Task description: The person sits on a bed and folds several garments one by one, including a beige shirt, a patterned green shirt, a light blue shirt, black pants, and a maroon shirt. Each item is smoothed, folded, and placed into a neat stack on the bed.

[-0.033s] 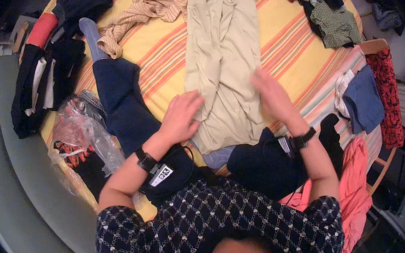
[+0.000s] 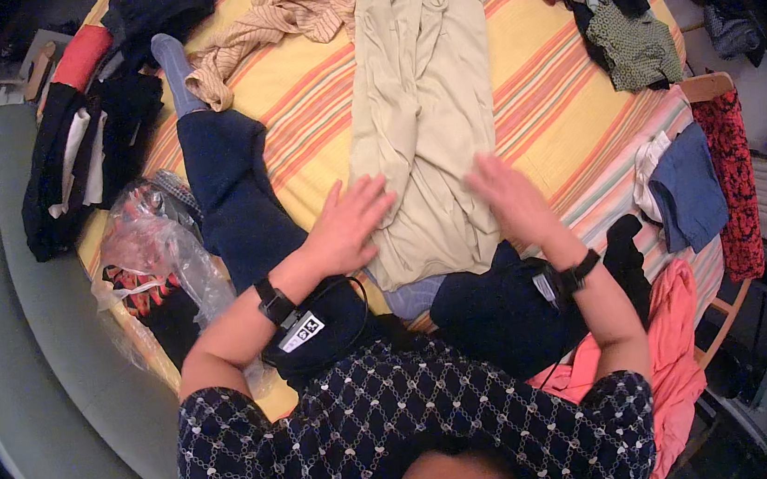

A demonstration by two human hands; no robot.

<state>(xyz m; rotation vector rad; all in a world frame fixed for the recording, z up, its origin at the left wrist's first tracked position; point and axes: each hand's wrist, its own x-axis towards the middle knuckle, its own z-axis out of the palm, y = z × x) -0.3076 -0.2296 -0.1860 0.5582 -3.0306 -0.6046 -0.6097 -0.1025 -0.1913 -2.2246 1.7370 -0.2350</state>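
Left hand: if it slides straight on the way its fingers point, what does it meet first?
The left hand lies flat, fingers pointing up and to the right. They already rest at the edge of the beige shirt spread on the striped bedspread, so it would meet that shirt's folds first. Height above the cloth is unclear.

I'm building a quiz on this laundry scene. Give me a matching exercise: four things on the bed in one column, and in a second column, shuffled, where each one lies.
Things:
1. beige garment
2. clear plastic bag
3. coral pink cloth
4. striped tan shirt

Places:
A. at the bed's left edge, beside the navy trousers
B. far side of the striped bedspread, crumpled
C. under the left hand and right hand
D. hanging off the near right edge, by the right elbow

Pairs: 1-C, 2-A, 3-D, 4-B
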